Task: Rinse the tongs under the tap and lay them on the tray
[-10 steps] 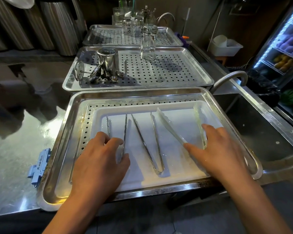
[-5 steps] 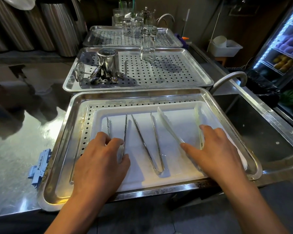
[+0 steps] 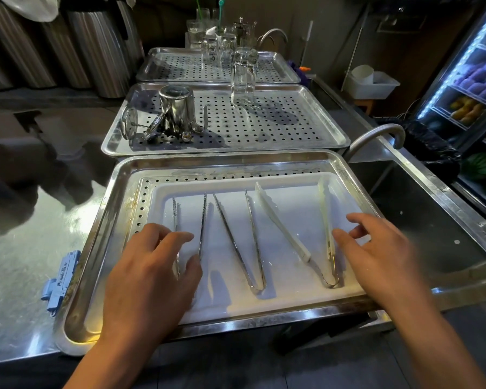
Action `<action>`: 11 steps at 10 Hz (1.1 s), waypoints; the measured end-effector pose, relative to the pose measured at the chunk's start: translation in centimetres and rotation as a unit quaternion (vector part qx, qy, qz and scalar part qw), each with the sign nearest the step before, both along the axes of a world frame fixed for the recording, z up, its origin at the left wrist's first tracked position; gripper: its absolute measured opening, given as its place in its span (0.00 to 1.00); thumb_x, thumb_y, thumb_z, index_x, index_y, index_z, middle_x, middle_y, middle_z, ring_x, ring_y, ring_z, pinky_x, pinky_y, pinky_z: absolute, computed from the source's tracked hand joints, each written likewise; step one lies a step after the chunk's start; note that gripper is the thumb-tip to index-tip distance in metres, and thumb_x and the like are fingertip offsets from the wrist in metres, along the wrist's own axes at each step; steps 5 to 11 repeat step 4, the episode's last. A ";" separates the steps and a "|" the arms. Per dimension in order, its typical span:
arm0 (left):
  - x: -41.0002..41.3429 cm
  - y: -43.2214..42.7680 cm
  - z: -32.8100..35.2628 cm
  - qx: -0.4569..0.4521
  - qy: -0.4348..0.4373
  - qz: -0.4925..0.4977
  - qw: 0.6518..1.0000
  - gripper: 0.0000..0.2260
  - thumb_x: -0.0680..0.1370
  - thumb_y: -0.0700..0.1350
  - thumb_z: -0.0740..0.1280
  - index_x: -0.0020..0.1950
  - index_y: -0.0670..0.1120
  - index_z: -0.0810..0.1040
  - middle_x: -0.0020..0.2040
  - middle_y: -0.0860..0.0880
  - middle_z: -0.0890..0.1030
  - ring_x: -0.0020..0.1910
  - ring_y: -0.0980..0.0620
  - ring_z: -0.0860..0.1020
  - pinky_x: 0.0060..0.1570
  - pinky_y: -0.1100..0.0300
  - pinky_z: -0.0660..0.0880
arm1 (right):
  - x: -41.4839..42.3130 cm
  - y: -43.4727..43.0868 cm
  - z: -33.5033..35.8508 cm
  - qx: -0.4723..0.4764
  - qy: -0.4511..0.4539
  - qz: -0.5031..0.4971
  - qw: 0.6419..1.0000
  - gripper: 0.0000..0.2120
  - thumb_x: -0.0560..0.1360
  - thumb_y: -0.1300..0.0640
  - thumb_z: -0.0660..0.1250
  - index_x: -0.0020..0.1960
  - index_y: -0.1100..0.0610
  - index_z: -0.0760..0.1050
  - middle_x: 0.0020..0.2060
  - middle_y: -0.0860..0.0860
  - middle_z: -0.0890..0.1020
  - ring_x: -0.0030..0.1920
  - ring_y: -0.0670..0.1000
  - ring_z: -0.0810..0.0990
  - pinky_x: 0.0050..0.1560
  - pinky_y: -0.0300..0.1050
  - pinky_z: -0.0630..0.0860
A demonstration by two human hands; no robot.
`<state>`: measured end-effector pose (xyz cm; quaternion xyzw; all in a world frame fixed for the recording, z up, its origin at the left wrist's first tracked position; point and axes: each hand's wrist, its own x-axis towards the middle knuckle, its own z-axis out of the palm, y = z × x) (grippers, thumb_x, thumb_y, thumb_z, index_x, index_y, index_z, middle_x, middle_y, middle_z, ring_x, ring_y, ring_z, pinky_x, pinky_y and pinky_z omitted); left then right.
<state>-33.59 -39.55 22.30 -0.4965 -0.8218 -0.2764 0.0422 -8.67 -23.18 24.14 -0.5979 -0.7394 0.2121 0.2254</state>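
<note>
1. Three pairs of tongs lie side by side on a white mat (image 3: pixel 292 279) in the nearest tray (image 3: pixel 236 322), which sits on the counter (image 3: pixel 26 262).
2. The left hand (image 3: pixel 149 276) lies over the hinge end of the left tongs (image 3: pixel 203 220). Its fingers are loosely bent and the thumb touches one arm; I cannot tell whether it grips.
3. The right hand (image 3: pixel 382 256) has its fingers spread and holds nothing, just beside the white-tipped tongs (image 3: pixel 282 222).
4. The middle tongs (image 3: pixel 258 287) lie untouched.
5. The tap (image 3: pixel 376 134) arches over the sink (image 3: pixel 421 214) to the right.

bare mat (image 3: pixel 289 287) between tongs, tap (image 3: pixel 376 136) arching right
</note>
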 end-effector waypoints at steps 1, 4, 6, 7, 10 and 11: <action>0.2 -1.0 -0.1 0.043 -0.002 -0.007 0.999 0.12 0.71 0.44 0.75 0.54 0.48 0.84 0.46 0.49 0.78 0.42 0.45 0.78 0.36 0.56 0.69 | 1.0 -0.5 -0.1 0.033 0.027 0.009 0.999 0.17 0.76 0.47 0.69 0.63 0.50 0.77 0.48 0.47 0.79 0.45 0.52 0.78 0.48 0.56 0.81; 1.5 -5.1 0.0 0.140 0.001 -0.018 0.990 0.15 0.72 0.53 0.64 0.49 0.47 0.85 0.44 0.49 0.79 0.39 0.45 0.79 0.37 0.54 0.74 | 3.9 -0.4 1.2 0.087 0.124 0.033 0.988 0.11 0.71 0.52 0.74 0.51 0.40 0.81 0.39 0.43 0.82 0.37 0.47 0.79 0.37 0.42 0.78; 1.5 -5.1 0.0 0.140 0.001 -0.018 0.990 0.15 0.72 0.53 0.64 0.49 0.47 0.85 0.44 0.49 0.79 0.39 0.45 0.79 0.37 0.54 0.74 | 3.9 -0.4 1.2 0.087 0.124 0.033 0.988 0.11 0.71 0.52 0.74 0.51 0.40 0.81 0.39 0.43 0.82 0.37 0.47 0.79 0.37 0.42 0.78; 1.5 -5.1 0.0 0.140 0.001 -0.018 0.990 0.15 0.72 0.53 0.64 0.49 0.47 0.85 0.44 0.49 0.79 0.39 0.45 0.79 0.37 0.54 0.74 | 3.9 -0.4 1.2 0.087 0.124 0.033 0.988 0.11 0.71 0.52 0.74 0.51 0.40 0.81 0.39 0.43 0.82 0.37 0.47 0.79 0.37 0.42 0.78; 1.5 -5.1 0.0 0.140 0.001 -0.018 0.990 0.15 0.72 0.53 0.64 0.49 0.47 0.85 0.44 0.49 0.79 0.39 0.45 0.79 0.37 0.54 0.74 | 3.9 -0.4 1.2 0.087 0.124 0.033 0.988 0.11 0.71 0.52 0.74 0.51 0.40 0.81 0.39 0.43 0.82 0.37 0.47 0.79 0.37 0.42 0.78; 1.5 -5.1 0.0 0.140 0.001 -0.018 0.990 0.15 0.72 0.53 0.64 0.49 0.47 0.85 0.44 0.49 0.79 0.39 0.45 0.79 0.37 0.54 0.74 | 3.9 -0.4 1.2 0.087 0.124 0.033 0.988 0.11 0.71 0.52 0.74 0.51 0.40 0.81 0.39 0.43 0.82 0.37 0.47 0.79 0.37 0.42 0.78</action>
